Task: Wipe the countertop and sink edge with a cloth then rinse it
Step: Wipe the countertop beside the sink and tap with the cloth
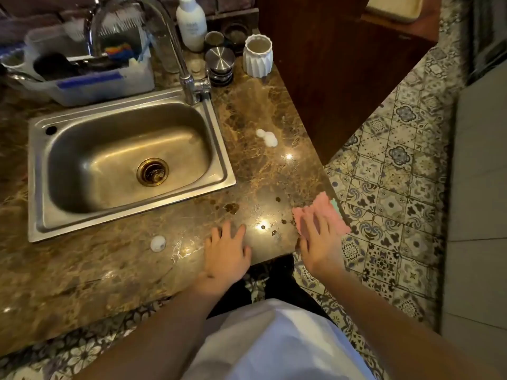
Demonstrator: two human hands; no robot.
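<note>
Fingers (pixel 311 223) flat on pink cloth (pixel 323 208) | countertop (pixel 260 119) corner

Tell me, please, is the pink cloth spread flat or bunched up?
Spread flat: the pink cloth lies open on the countertop corner under the straight fingers of the right hand.

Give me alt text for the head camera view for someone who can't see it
A person's right hand presses a pink cloth flat on a brown marble countertop, while the left hand rests flat beside it. White foam blobs and dark droplets dot the counter next to an empty steel sink.
</note>
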